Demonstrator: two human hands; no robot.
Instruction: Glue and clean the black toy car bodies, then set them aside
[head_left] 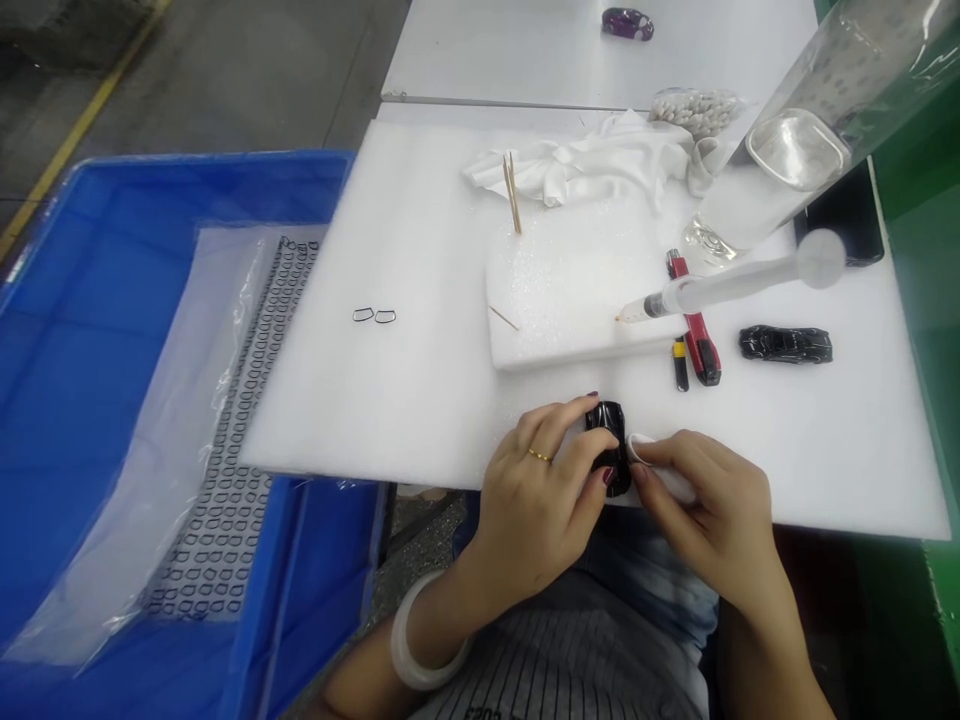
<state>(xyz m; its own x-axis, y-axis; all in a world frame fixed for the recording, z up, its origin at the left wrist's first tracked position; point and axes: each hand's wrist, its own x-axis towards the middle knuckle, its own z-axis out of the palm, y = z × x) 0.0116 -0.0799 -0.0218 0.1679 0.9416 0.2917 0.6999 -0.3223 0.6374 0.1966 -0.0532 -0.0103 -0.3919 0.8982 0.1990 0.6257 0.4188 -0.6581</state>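
In hands (536,495): black car (611,418); white cloth (679,486)

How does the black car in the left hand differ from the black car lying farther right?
The held car runs roughly up and down the picture, whereas the resting car lies across it. The left hand partly covers the held car; the resting car is untouched and uncovered. Both are glossy black model cars.

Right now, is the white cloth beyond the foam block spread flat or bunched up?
Bunched up: the white cloth lies in raised, uneven creases.
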